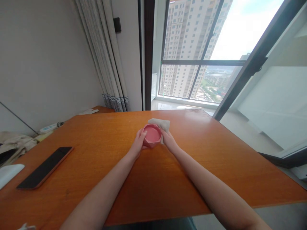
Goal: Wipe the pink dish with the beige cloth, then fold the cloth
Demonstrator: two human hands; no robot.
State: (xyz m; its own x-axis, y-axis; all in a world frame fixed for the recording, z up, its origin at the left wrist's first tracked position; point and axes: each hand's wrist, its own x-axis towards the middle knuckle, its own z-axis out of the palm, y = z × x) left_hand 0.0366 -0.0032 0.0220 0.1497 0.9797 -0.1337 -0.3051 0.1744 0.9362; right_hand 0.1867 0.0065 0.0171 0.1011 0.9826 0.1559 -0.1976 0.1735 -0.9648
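Observation:
A pink ashtray (153, 133) with faceted sides and a notched rim is held up over the middle of the wooden table, its hollow tilted toward me. My left hand (139, 141) grips it from the left, thumb on the rim and fingers under the side. On the other side, my right hand (168, 138) is closed on a pale grey cloth (161, 122), pressing it to the ashtray's right wall. Part of the cloth spreads out behind the rim; my right fingertips are hidden behind cloth and ashtray.
The orange-brown wooden table (100, 127) spreads beneath my arms. A dark tablet-like slab (45, 167) lies at left, near a white object (9, 174). Beyond are a power strip (48, 127), crumpled fabric (18, 142), a curtain (105, 54) and a large window (189, 60).

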